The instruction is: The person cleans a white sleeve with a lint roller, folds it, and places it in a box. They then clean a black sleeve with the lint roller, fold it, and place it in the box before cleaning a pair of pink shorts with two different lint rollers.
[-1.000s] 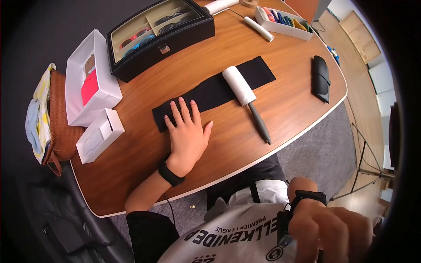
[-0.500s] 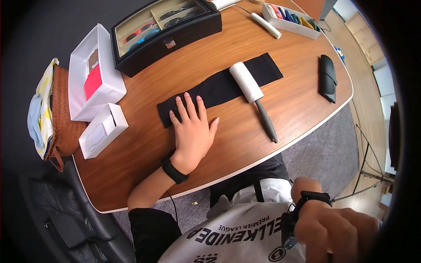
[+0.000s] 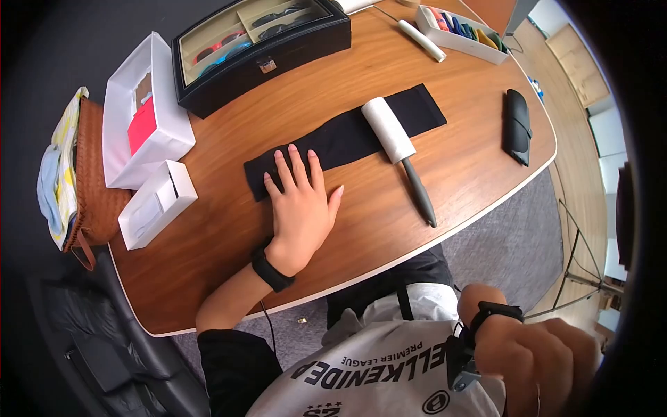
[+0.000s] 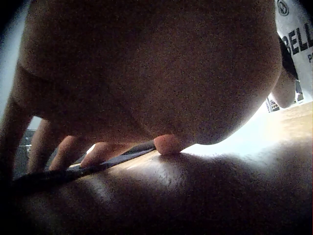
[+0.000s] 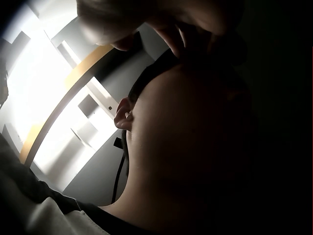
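Note:
My left hand (image 3: 301, 221) lies flat with fingers spread, its fingertips on the near left end of a flat black strip of cloth (image 3: 333, 142). A lint roller (image 3: 389, 130) with a white sheet roll and grey handle lies across the cloth toward its right part. In the left wrist view the palm arches over the table, with fingertips down on the dark cloth (image 4: 54, 178). My right hand (image 3: 533, 361) is raised close to the head, knuckles bent. Its fingertips are hidden in the head view, and the right wrist view is too dark to show what they touch.
Behind the cloth stands a black glasses case box (image 3: 271, 66) with a clear lid. White boxes (image 3: 174, 135) and a brown woven basket (image 3: 101, 181) sit at left. A black pouch (image 3: 517, 128) lies right, and a white tray (image 3: 462, 43) of coloured items farther back.
The view shifts slightly. My left hand stays on the black cloth, and the lint roller keeps its place. My right hand remains raised near the head.

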Tool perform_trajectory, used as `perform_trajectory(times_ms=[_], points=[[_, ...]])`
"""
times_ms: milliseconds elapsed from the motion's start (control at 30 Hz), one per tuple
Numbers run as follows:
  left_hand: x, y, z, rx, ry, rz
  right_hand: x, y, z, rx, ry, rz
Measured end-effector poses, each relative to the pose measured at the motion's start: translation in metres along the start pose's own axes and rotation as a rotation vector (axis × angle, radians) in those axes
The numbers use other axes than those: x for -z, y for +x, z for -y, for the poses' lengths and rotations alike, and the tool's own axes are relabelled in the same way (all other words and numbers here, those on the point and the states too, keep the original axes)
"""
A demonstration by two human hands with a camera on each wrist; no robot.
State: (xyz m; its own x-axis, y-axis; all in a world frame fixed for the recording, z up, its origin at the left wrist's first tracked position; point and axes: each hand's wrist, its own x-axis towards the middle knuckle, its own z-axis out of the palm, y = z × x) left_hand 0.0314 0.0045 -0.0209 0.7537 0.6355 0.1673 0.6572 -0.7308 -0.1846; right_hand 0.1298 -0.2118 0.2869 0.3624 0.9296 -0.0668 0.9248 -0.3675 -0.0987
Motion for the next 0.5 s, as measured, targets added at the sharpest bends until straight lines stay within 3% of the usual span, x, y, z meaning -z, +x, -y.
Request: perform_trajectory(times_ms=[33,67,100,167,200,233,300,367,500], points=[[0.0,0.0,0.0,0.001,0.002,0.003,-0.027,-0.01,-0.003,-0.027,-0.01,-0.204],[0.001,0.0,0.0,-0.001,0.001,0.005,-0.055,-0.006,-0.013,-0.031,-0.015,-0.202],[0.001,0.001,-0.001,0.006,0.004,0.018,-0.083,0.007,-0.023,0.167,0.482,-0.326],[-0.001,0.001,-0.001,0.011,-0.003,0.019,-0.132,0.09,-0.033,0.579,1.474,-0.552],[0.001,0.001,0.0,0.009,0.003,0.035,-0.161,0.064,-0.062,0.796,1.969,-0.647],[0.003,0.002,0.0,0.007,-0.012,0.031,-0.171,0.073,-0.073,0.6,1.608,-0.672],[0.005,0.003,0.002,0.006,-0.014,0.061,-0.201,0.085,-0.11,0.363,1.006,-0.537],[0.006,0.002,0.004,-0.003,-0.016,0.075,-0.223,0.097,-0.127,0.305,0.632,-0.489],[0.003,0.002,0.01,-0.039,-0.034,0.067,-0.259,0.121,-0.152,0.261,0.471,-0.47]])
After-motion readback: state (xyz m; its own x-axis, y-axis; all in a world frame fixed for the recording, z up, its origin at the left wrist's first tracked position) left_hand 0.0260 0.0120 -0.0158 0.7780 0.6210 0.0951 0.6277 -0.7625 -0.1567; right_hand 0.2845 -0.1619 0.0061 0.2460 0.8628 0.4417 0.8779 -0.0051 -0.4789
